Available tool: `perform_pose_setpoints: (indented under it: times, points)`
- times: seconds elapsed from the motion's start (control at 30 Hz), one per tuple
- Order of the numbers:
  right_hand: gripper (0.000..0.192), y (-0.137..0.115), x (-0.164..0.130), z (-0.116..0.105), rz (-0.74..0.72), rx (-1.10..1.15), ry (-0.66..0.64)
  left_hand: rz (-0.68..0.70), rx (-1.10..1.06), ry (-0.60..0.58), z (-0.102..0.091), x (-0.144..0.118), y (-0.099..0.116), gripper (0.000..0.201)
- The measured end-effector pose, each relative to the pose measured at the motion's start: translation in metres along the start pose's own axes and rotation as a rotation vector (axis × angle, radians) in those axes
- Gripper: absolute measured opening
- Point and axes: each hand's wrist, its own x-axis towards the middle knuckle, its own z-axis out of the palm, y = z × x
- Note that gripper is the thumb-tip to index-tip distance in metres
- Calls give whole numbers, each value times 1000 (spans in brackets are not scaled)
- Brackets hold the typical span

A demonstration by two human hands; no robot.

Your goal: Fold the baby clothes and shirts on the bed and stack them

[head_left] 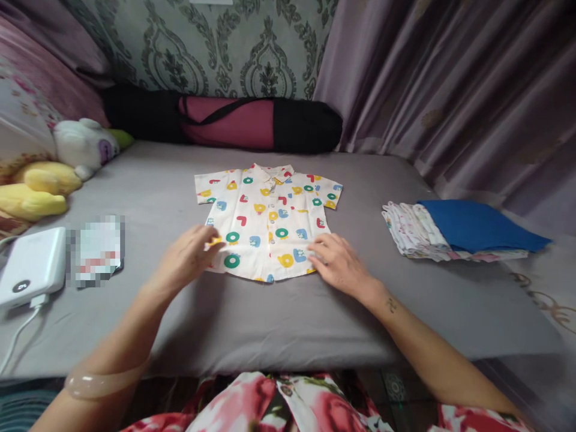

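A child's short-sleeved white shirt [256,225] with colourful letter and duck prints lies front up and spread out, its collar pointing away from me. At its lower left side, my left hand [191,252] has thumb and fingers closed on the fabric edge, where a bit of yellow print shows. My right hand [339,264] rests at the lower right side, fingers bent and slightly apart, touching the cloth. A faint crease runs across the shirt between both hands.
Folded clothes [414,231] topped by a blue garment [481,225] are stacked at right on the grey sheet [270,324]. At left are a white power bank [36,264] with cable, a blurred-out item [99,249] and plush toys [85,147]. A black-and-maroon bag [229,123] lies along the back.
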Motion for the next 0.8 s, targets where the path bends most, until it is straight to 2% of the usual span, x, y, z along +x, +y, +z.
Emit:
perform_pose_setpoints:
  times: [0.1, 0.2, 0.27, 0.37, 0.5, 0.6, 0.63, 0.7, 0.8]
  points:
    - [22, -24, 9, 10, -257, 169, -105, 387, -79, -185, 18, -2, 31, 22]
    - [18, -39, 15, 19, -344, 204, -177, 565, -58, -308, 39, -3, 40, 20]
    - [16, -41, 17, 24, -348, 187, -157, 581, -22, -303, 49, -4, 38, 20]
    - [26, -39, 20, 27, -284, 252, -88, 561, 2, -263, 57, -5, 33, 16]
    - [39, -33, 32, 22, 40, 552, -2, 580, -33, -231, 57, -8, 32, 28]
    - [41, -33, 39, 16, 250, 667, 81, 601, -70, -236, 54, -11, 33, 34]
    - [40, -35, 39, 15, 262, 669, 93, 608, -83, -242, 53, -12, 33, 35]
    - [35, -41, 36, 11, 174, 648, 47, 595, -115, -251, 50, -12, 33, 35]
    - [27, -49, 29, 7, -124, 588, -176, 466, -131, -227, 45, -8, 32, 35]
